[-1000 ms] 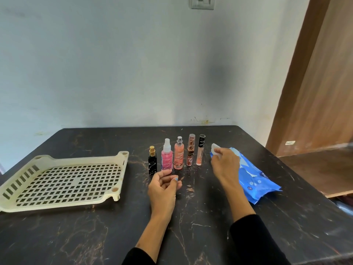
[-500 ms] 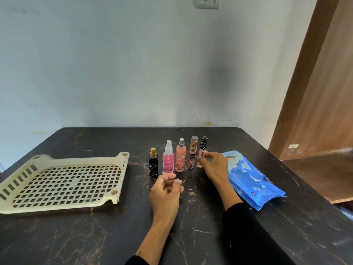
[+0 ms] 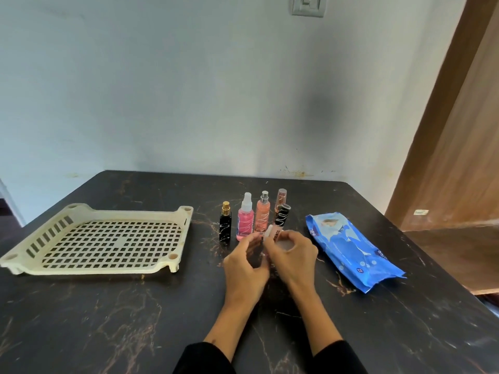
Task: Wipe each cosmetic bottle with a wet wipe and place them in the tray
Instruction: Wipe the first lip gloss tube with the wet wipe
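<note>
My right hand (image 3: 294, 257) grips a clear lip gloss tube with a black cap (image 3: 281, 217), tilted and lifted just in front of the row. A small white piece (image 3: 269, 230), possibly a wipe, shows against the tube. The fingers of my left hand (image 3: 243, 268) are raised at the tube's lower end, blurred, so its hold is unclear. Standing in the row are a black bottle with a gold cap (image 3: 225, 225), a pink spray bottle (image 3: 245, 221), a peach spray bottle (image 3: 262, 215) and a rose-capped tube (image 3: 281, 197). The cream slotted tray (image 3: 102, 268) lies at the left with nothing in it.
A blue wet-wipe pack (image 3: 351, 247) lies to the right of my hands. The dark marbled table (image 3: 108, 319) ends at the wall behind the bottles. A wooden door and a lower wooden surface (image 3: 459, 247) are at the right.
My right hand left the wipe pack, took the black-capped gloss tube from the row's right end and drew it forward. My left hand rose from the table to meet it.
</note>
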